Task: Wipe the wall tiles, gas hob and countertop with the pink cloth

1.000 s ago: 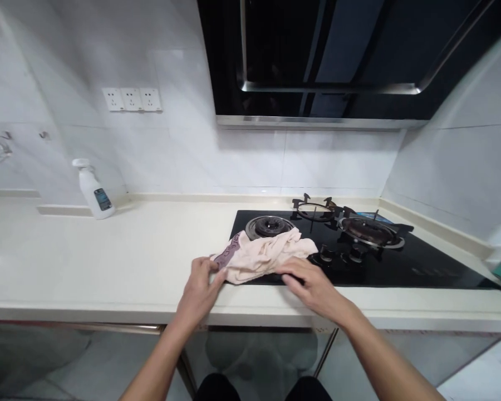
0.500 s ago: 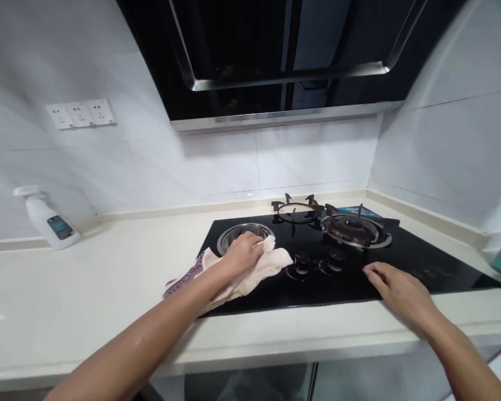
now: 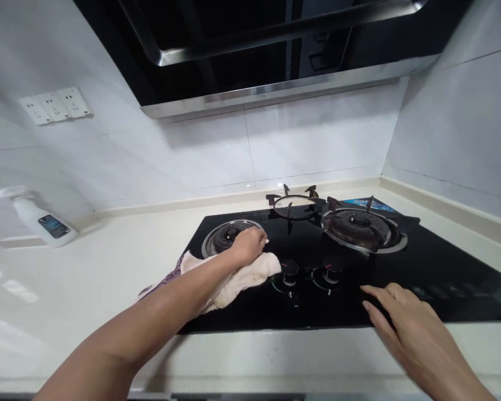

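Observation:
My left hand (image 3: 249,245) is closed on a pale cloth (image 3: 244,283) with a purple patterned edge. It presses the cloth at the right rim of the left burner (image 3: 229,236), whose pan support is off. Part of the cloth is hidden under my forearm. My right hand (image 3: 404,317) hovers at the front of the black glass gas hob (image 3: 338,309), thumb and fingers apart, holding nothing. Between the hands are two black control knobs, the left knob (image 3: 290,270) and the right knob (image 3: 332,268).
A loose pan support (image 3: 294,216) stands at the back of the hob. The right burner (image 3: 361,228) has its support on. A white spray bottle (image 3: 45,223) stands on the counter (image 3: 121,250) at left, below wall sockets (image 3: 56,106). A black range hood (image 3: 242,61) hangs above.
My left hand has slid with the cloth along the burner's rim, uncovering more of the burner. My right hand has opened its fingers. The view has tilted and come closer.

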Demonstrator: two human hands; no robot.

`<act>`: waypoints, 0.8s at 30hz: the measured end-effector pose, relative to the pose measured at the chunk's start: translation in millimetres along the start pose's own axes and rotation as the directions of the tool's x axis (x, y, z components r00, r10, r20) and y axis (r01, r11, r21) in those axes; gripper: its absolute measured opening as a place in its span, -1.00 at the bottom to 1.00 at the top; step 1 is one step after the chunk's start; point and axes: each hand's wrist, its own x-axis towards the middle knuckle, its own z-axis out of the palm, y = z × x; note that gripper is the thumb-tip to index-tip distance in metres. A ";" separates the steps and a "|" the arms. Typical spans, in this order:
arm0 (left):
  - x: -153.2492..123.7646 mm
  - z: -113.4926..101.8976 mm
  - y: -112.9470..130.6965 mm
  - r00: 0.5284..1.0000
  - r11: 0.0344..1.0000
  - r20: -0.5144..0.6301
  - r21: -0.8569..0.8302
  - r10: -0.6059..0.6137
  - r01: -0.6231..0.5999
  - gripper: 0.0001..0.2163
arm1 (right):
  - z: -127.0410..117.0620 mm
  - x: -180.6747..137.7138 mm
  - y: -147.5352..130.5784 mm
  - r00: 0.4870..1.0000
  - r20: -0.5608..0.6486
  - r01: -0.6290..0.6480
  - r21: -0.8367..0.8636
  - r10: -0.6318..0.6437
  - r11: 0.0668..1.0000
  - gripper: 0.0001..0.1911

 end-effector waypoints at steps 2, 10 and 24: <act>10.5 0.8 4.3 1.000 1.000 0.000 -0.022 0.004 -0.004 -0.80 | -0.9 0.0 -0.9 1.000 0.009 0.001 0.015 -0.002 1.000 -0.48; 59.2 12.0 18.3 1.000 0.999 -0.011 -0.038 -0.023 0.023 -0.82 | -2.8 0.4 -2.0 1.000 0.010 0.000 0.065 -0.001 0.998 -0.51; 42.6 11.1 17.6 0.995 0.995 0.042 0.025 0.092 -0.094 -0.79 | -4.5 -0.3 -4.9 1.000 0.022 -0.007 0.107 0.005 0.994 -0.53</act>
